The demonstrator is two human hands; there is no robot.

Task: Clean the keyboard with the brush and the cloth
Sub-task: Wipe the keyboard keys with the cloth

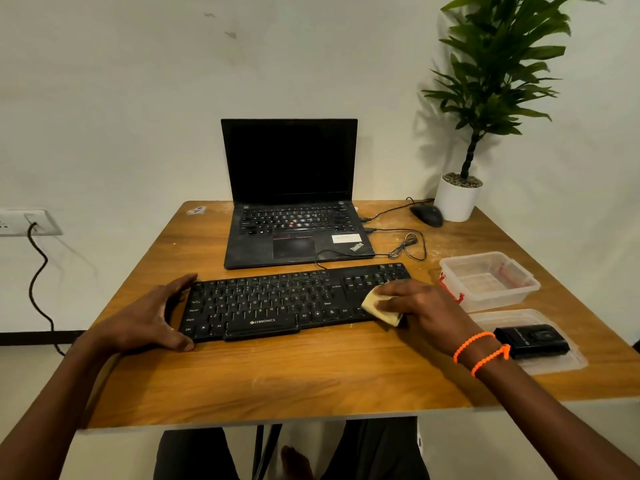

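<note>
A black Zebronics keyboard (294, 301) lies across the middle of the wooden table (311, 375), its long axis running left to right and tilted slightly, the right end sitting a little higher in the frame than the left. Its spacebar edge faces the person at the bottom of the frame.

The left hand (149, 318) braces the keyboard's left end, thumb at the near corner and fingers spread to the far corner. The right hand (420, 303) presses a folded yellow cloth (377, 306) flat onto the keys at the right end, fingers extended over it.

Just above the keyboard stands an open ThinkPad laptop (294, 209), close behind its far edge, with a cable (407, 245) coiled to the right. A clear plastic container (488, 280) sits just beside the keyboard's right end; below it, a lid (554, 365) carries a small black device (531, 341). A mouse (426, 214) and potted plant (485, 98) occupy the upper right corner. Bare tabletop spans the lower frame, between keyboard and near edge.
</note>
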